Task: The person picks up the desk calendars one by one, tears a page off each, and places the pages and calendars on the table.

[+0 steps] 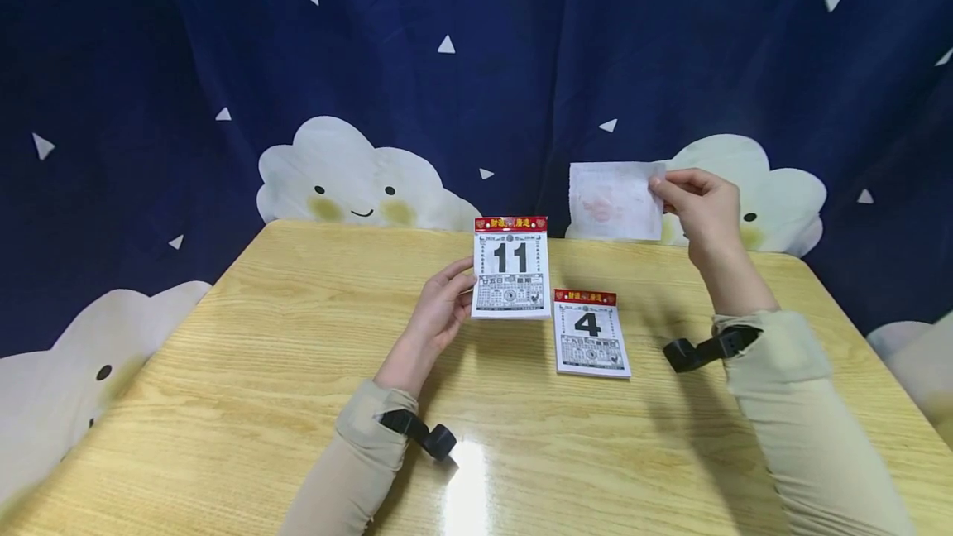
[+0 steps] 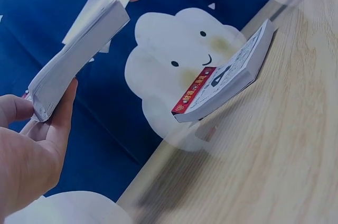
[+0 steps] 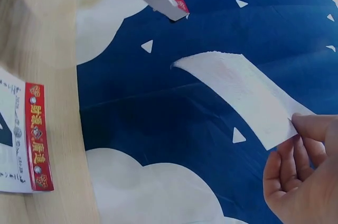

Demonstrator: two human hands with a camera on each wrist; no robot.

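Observation:
My left hand holds a tear-off calendar pad upright on the wooden table; its top page shows a large 11 under a red header. In the left wrist view the pad rests against my left hand's palm and thumb. My right hand is raised above the table's far right and pinches a torn white page by its right edge. The right wrist view shows the page between thumb and fingers. A second pad showing 4 lies flat on the table between my hands.
A dark blue curtain with white clouds and triangles hangs close behind and around the table. Black wrist straps sit on both beige sleeves. The table's far edge runs just behind the upright pad.

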